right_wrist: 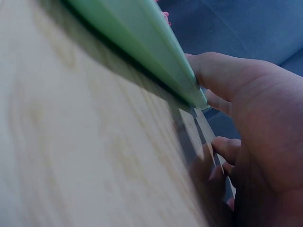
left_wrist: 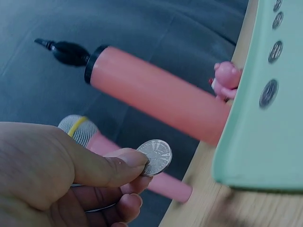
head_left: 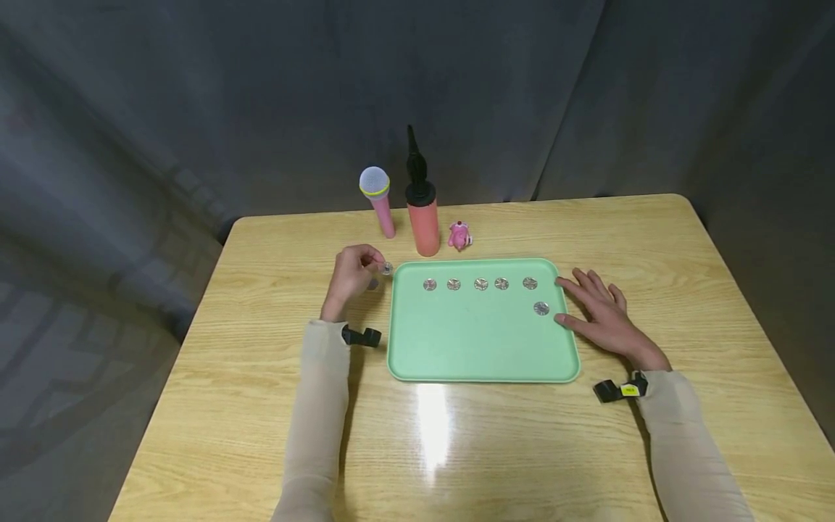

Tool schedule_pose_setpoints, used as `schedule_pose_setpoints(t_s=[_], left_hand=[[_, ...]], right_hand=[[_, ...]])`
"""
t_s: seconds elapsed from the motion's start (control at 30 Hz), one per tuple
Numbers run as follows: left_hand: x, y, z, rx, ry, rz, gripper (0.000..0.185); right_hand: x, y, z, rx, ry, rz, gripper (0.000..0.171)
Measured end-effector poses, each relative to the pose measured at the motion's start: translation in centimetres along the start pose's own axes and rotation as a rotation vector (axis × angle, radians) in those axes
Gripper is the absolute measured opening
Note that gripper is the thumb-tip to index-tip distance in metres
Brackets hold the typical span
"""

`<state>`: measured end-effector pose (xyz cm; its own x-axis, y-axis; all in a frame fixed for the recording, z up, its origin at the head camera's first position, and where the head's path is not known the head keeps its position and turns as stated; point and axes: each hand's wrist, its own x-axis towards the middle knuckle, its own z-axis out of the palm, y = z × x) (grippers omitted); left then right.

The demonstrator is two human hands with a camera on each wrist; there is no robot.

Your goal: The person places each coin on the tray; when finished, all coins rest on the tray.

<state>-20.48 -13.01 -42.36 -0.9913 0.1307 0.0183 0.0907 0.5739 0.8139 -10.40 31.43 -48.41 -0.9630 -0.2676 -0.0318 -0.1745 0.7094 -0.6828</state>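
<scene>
Left hand [head_left: 353, 277] pinches 1 silver coin [left_wrist: 155, 156] between thumb and fingers [left_wrist: 124, 166], just off the far-left corner of the green tray [head_left: 479, 348]. 6 coins lie in the tray: 5 in a far row [head_left: 480, 284], 1 [head_left: 541, 309] nearer, at right. Right hand [head_left: 603, 315] rests flat on the counter [head_left: 261, 406], fingers relaxed, thumb touching the tray's right rim.

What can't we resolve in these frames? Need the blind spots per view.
- Coins on the tray: head view, too small to read faces or value.
- Held coin: left wrist view, lower edge hidden by the left hand; a second coin under it may be there, unclear.
- Right hand: right wrist view, fingertips hidden behind the tray edge; tray top is out of sight.
</scene>
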Motion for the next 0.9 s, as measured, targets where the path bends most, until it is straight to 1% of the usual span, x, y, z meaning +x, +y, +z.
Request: schedule_pose_setpoints(t_s=[0.13, 0.23, 0.43, 0.77, 0.9], left_hand=[[0.0, 0.7, 0.7, -0.021, -0.019, 0.035, 0.009], [-0.1, 1.0, 1.2, -0.002, -0.028, 0.056, 0.007], [-0.2, 1.6, 1.9, 0.021, -0.040, 0.081, 0.007], [-0.4, 2.7, 2.8, -0.008, -0.060, 0.101, 0.007], [-0.5, 3.2, 3.1, -0.025, -0.060, 0.125, 0.006]], right_hand=[[0.0, 0.0, 0.0, -0.003, -0.002, 0.000, 0.072], [0.0, -0.1, -0.1, -0.003, -0.004, 0.006, 0.072], [0.0, -0.2, -0.1, -0.004, -0.005, 0.023, 0.072], [-0.1, -0.2, -0.2, -0.010, -0.001, -0.002, 0.072], [-0.1, -0.1, 0.0, -0.010, -0.003, -0.004, 0.072]])
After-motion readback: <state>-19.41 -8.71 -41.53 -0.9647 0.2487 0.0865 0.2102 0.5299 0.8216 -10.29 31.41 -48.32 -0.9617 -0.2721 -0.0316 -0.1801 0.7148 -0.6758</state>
